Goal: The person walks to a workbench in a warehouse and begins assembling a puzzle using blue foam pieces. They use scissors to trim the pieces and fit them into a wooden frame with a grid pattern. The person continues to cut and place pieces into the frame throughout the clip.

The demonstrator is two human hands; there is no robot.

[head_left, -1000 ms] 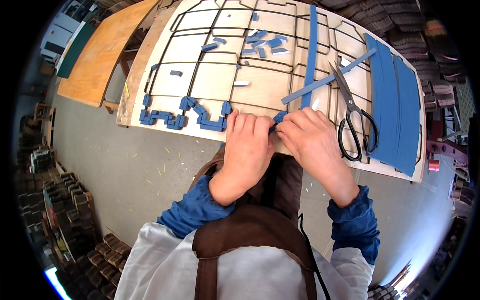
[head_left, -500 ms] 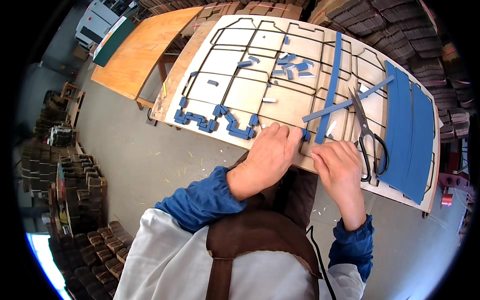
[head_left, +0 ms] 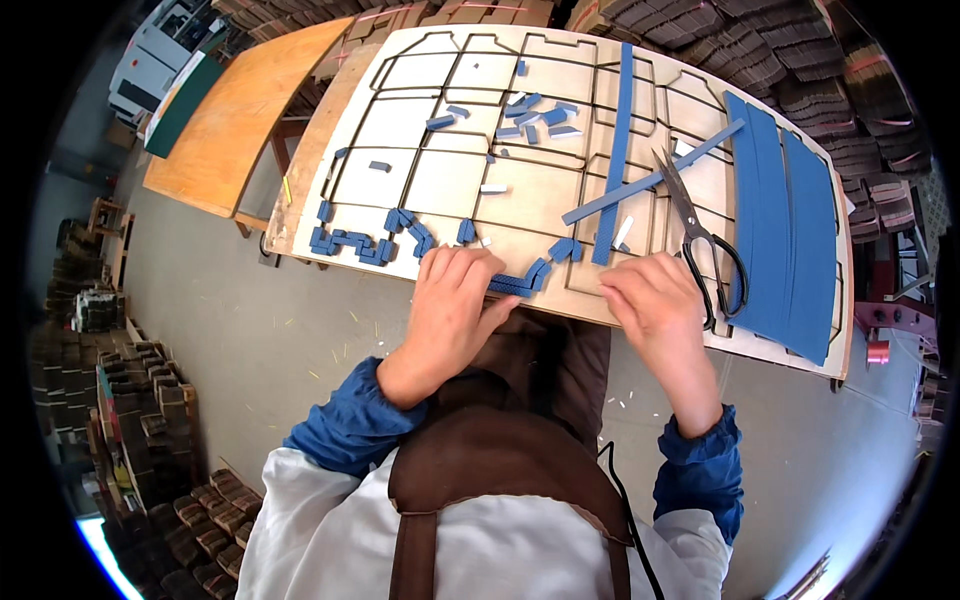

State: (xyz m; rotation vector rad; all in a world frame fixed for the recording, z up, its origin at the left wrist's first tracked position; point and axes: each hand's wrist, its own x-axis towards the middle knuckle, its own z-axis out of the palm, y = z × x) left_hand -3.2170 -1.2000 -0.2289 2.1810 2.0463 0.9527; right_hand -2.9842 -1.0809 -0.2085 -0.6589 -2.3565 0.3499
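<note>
Left hand (head_left: pixel 450 300) palm down, fingers bent, thumb out; right hand (head_left: pixel 657 300) curled, thumb perhaps meeting forefinger.

Close, downward head-worn fisheye view over the board (head_left: pixel 530 215)

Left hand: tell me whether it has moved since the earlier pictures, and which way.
Yes, to the left: the left hand now sits farther from the scissors, which keep their place on the board.

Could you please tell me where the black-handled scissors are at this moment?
In the head view, the scissors lie on the board's right side, between the right hand and the wide blue sheets.
</note>
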